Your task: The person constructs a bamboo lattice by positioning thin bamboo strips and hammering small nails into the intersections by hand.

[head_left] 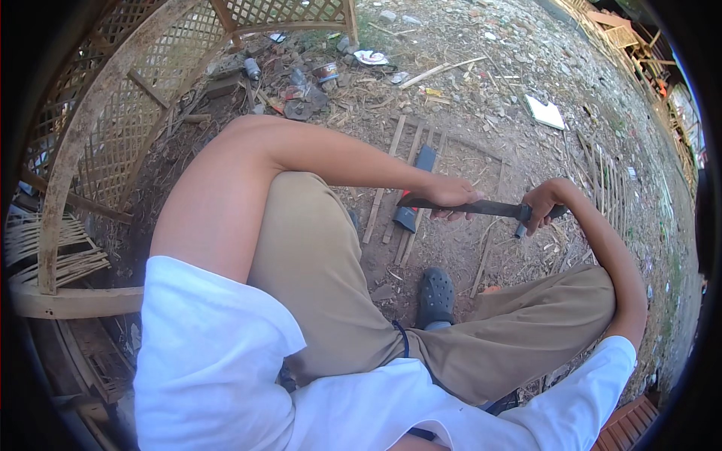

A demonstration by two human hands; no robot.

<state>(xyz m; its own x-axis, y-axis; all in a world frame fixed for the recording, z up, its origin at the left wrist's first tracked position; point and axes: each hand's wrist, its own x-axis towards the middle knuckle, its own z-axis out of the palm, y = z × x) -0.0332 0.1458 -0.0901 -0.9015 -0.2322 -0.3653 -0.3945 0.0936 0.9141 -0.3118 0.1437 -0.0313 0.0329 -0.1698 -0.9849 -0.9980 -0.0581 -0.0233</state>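
A dark machete (496, 208) lies crosswise in front of my knees, its blade pointing left. My right hand (540, 201) is closed round its handle, whose dark end sticks out to the right. My left hand (453, 195) grips the blade nearer its tip, thumb and fingers on either side. Below and left of the blade, a long dark blue object with a red patch (424, 159) rests on thin wooden slats (385, 183) on the ground; its kind is unclear, and the blade and my hand partly cover it.
My grey clog (435, 297) stands on the dirt between my knees. Lattice panels in a wooden frame (83, 135) rise at the left. Farther off lie a tin can (326, 73), a spray can (252, 69), a white board (545, 112) and rubble. More slats (605, 180) lie at the right.
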